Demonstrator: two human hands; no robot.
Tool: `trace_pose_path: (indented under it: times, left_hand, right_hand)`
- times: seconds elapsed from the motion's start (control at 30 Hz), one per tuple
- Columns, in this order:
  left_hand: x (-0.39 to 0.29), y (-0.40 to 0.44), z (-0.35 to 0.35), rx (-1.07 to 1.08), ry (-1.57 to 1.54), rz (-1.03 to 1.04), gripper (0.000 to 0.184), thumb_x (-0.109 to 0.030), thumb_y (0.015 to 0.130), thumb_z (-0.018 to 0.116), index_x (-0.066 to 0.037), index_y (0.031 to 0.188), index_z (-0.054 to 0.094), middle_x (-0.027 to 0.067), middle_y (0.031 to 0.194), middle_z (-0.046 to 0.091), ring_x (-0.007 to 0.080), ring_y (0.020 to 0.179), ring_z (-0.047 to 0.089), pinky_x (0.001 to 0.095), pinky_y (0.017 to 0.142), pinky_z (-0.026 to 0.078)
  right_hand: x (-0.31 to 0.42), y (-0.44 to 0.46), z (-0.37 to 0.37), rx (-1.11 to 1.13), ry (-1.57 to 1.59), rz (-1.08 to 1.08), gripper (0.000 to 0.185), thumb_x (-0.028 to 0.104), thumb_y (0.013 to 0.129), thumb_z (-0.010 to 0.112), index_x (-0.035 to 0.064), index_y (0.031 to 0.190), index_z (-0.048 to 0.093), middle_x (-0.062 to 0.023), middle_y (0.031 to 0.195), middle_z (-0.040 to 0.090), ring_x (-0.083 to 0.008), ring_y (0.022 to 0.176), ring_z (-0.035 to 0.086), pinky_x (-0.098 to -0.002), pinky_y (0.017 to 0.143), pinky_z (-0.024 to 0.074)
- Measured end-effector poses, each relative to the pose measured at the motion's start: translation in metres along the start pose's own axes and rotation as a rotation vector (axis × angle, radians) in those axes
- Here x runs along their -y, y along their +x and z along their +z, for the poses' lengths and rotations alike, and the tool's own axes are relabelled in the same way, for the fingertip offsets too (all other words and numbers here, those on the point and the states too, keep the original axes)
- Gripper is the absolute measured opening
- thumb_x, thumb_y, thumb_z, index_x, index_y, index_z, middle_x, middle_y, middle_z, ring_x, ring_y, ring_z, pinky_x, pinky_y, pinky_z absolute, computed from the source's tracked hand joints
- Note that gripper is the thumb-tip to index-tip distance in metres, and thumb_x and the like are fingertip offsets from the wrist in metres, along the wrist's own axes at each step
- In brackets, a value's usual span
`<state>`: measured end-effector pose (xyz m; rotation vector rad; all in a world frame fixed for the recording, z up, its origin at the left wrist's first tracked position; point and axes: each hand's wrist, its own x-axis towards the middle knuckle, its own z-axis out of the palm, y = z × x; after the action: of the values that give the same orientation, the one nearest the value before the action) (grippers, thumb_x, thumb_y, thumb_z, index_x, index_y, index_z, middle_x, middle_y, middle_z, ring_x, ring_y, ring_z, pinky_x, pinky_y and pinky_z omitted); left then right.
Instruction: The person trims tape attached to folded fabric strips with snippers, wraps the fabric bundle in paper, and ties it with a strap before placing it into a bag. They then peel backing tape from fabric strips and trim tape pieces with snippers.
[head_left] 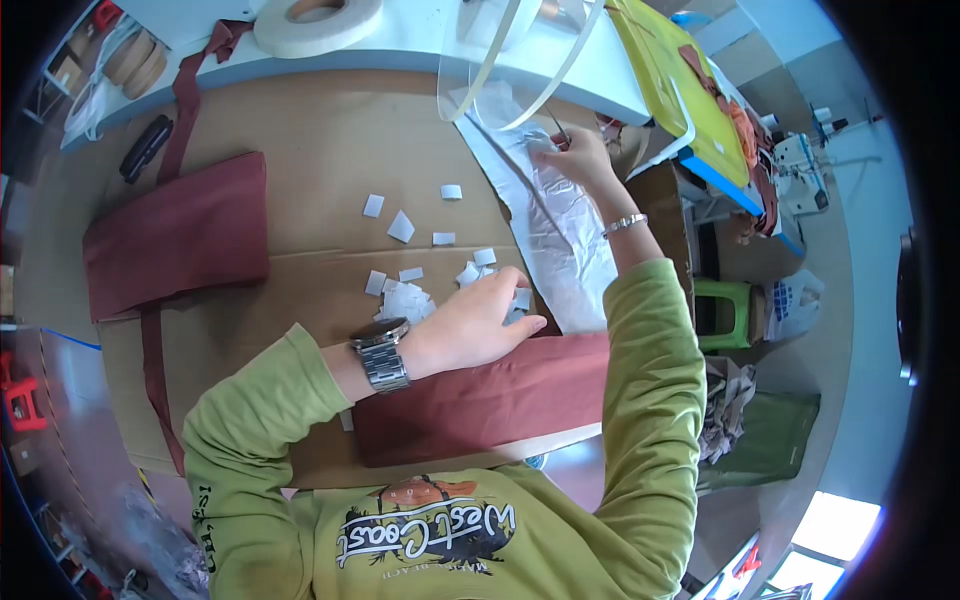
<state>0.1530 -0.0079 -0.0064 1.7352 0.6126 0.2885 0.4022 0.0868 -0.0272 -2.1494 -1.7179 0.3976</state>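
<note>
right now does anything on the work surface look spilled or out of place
The small white pieces stand out: several lie singly and at odd angles on the cardboard, apart from the loose heap by the left hand, as if scattered. The white sheet also looks crumpled. Nothing looks clearly damaged.

one head-worn view; faces forward and down; near above the cardboard (330, 130)
</note>
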Motion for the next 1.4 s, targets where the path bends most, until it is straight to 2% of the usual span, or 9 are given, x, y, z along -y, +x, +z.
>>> trace_pose_path:
  times: [0.13, 0.27, 0.37, 0.57, 0.7, 0.77, 0.93, 1.1, 1.4]
  left_hand:
    - [0.000, 0.015, 0.000, -0.048, -0.188, -0.123, 0.054, -0.028, 0.078, 0.061, 0.010, 0.110, 0.040, 0.0224, 0.103, 0.050, 0.0311, 0.086, 0.053, 0.0360, 0.077, 0.043]
    - [0.010, 0.043, 0.001, -0.534, 0.248, 0.438, 0.065, -0.030, 0.074, 0.066, 0.006, 0.119, 0.034, 0.0214, 0.113, 0.042, 0.0319, 0.098, 0.046, 0.0394, 0.087, 0.037]
    - [-0.018, 0.045, -0.019, -0.731, 0.565, 0.670, 0.066, -0.028, 0.073, 0.067, 0.003, 0.121, 0.033, 0.0208, 0.119, 0.038, 0.0317, 0.105, 0.042, 0.0418, 0.092, 0.033]
    - [-0.047, 0.018, -0.009, -0.488, 0.110, 0.690, 0.056, -0.024, 0.076, 0.063, 0.000, 0.119, 0.038, 0.0176, 0.121, 0.038, 0.0317, 0.119, 0.032, 0.0453, 0.097, 0.027]
    - [-0.055, 0.027, -0.001, -0.939, 0.707, 1.428, 0.058, -0.021, 0.072, 0.067, -0.005, 0.121, 0.040, 0.0152, 0.123, 0.041, 0.0301, 0.120, 0.032, 0.0439, 0.098, 0.029]
    - [-0.073, -0.009, 0.014, -0.547, 0.768, 1.032, 0.036, -0.014, 0.072, 0.064, -0.007, 0.105, 0.052, 0.0086, 0.113, 0.050, 0.0248, 0.110, 0.044, 0.0442, 0.098, 0.029]
    - [-0.075, -0.040, 0.003, 0.211, 0.611, 0.780, 0.013, -0.004, 0.073, 0.058, -0.009, 0.084, 0.056, 0.0026, 0.079, 0.060, 0.0182, 0.070, 0.055, 0.0317, 0.078, 0.044]
    - [-0.082, -0.074, -0.025, 0.229, 0.459, 0.232, 0.010, -0.003, 0.071, 0.061, -0.005, 0.080, 0.057, 0.0021, 0.065, 0.058, 0.0171, 0.050, 0.049, 0.0267, 0.051, 0.038]
    - [0.008, -0.061, -0.016, -0.012, 0.720, -0.014, 0.012, -0.006, 0.072, 0.061, -0.008, 0.083, 0.059, 0.0020, 0.064, 0.055, 0.0181, 0.052, 0.049, 0.0280, 0.053, 0.038]
  right_hand:
    - [0.010, -0.018, -0.027, 0.064, 0.310, 0.038, 0.026, 0.024, 0.076, 0.067, 0.0052, 0.088, 0.054, 0.0010, 0.057, 0.047, -0.0070, 0.045, 0.040, -0.0189, 0.043, 0.0329]
    - [0.047, -0.103, -0.099, -0.046, 1.460, 0.214, 0.006, 0.014, 0.087, 0.053, 0.0104, 0.084, 0.049, 0.0072, 0.052, 0.033, 0.0010, 0.037, 0.017, -0.0146, 0.037, 0.0118]
    - [0.044, -0.167, -0.130, -0.177, 1.760, 0.227, 0.010, 0.016, 0.090, 0.046, 0.0081, 0.095, 0.050, 0.0047, 0.054, 0.038, 0.0001, 0.038, 0.020, -0.0155, 0.035, 0.0110]
    - [0.020, -0.275, -0.120, -0.141, 1.841, 0.039, 0.013, 0.012, 0.090, 0.041, 0.0088, 0.100, 0.047, 0.0014, 0.057, 0.043, 0.0000, 0.040, 0.023, -0.0141, 0.034, 0.0143]
    - [0.030, -0.321, -0.089, -0.362, 1.570, -0.033, 0.035, 0.012, 0.087, 0.038, 0.0009, 0.120, 0.041, -0.0018, 0.062, 0.040, -0.0082, 0.039, 0.028, -0.0178, 0.028, 0.0215]
    - [0.065, -0.330, -0.056, -0.857, 1.429, 0.099, 0.032, 0.012, 0.089, 0.037, 0.0002, 0.118, 0.044, -0.0052, 0.071, 0.045, -0.0123, 0.039, 0.033, -0.0203, 0.026, 0.0258]
    - [0.073, -0.352, -0.048, -1.175, 1.590, 0.712, 0.019, 0.016, 0.091, 0.040, 0.0042, 0.100, 0.051, -0.0013, 0.061, 0.045, -0.0073, 0.038, 0.033, -0.0185, 0.028, 0.0221]
    - [0.026, -0.374, -0.037, -0.753, 1.384, 0.454, 0.007, 0.004, 0.085, 0.048, 0.0068, 0.080, 0.045, 0.0027, 0.054, 0.044, -0.0026, 0.037, 0.030, -0.0148, 0.033, 0.0199]
    - [0.034, -0.354, 0.011, -0.394, 1.299, 0.922, 0.017, 0.013, 0.086, 0.053, -0.0013, 0.095, 0.053, -0.0040, 0.059, 0.056, -0.0026, 0.038, 0.031, -0.0146, 0.034, 0.0218]
